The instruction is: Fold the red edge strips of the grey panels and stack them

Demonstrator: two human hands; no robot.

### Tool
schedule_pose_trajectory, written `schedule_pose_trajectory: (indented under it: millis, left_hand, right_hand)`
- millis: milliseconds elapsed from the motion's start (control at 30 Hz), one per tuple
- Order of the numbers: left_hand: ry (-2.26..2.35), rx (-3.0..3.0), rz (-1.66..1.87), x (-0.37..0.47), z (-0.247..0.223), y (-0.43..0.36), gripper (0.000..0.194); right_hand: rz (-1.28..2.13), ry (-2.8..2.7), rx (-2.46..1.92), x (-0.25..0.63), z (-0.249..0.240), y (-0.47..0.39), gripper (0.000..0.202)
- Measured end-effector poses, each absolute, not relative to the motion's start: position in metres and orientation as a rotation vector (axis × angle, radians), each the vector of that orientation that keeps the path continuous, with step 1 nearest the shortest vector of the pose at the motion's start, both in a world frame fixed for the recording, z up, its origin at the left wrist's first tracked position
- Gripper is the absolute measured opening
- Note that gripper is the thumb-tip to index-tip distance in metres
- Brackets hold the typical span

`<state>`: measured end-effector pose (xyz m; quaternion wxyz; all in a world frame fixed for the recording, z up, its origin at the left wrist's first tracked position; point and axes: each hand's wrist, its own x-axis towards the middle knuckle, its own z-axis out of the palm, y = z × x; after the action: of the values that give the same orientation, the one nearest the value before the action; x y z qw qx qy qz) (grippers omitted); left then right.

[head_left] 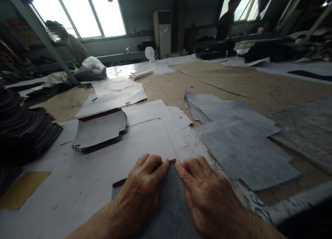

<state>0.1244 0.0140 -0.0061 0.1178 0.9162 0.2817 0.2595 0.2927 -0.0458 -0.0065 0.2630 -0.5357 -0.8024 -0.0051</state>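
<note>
Broadly, a large brown-topped worktable (166, 85) fills the view, white paper (147, 145) spread over its near part. At the left edge, a tall pile of dark pieces (32, 128); at right, loose grey notched panels (246, 149), overlapping. Beyond the working spot and to the left, a neat stack of grey panels (100, 128), dark maroon band along its far edge. Farther back, a plastic bag (92, 71), the only container made out with any confidence: bulging, greyish contents, kind unclear. Nearest the wearer, one grey panel (169, 208) lies on the white paper, partly under both hands. Left hand (145, 183) and right hand (207, 187) are half closed, fingers curled, the tips meeting the panel's far edge close together and apparently pinching it. Smallest, the maroon edge strip (119, 182), showing left of the left hand and between the fingertips. Step in hand, by judgement: turning or pressing that strip down. Next move seems to call for level, even fingertip pressure along the edge, without skewing the panel.
</note>
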Motion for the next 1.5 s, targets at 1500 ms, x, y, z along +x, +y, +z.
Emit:
schedule_pose_trajectory:
  millis: [1500]
  left_hand:
    - [1.001,2.736,0.628,0.113,0.001,0.01,0.019]
  right_hand:
    - [-0.132,-2.149,-1.199,0.289,-0.001,-0.036,0.034]
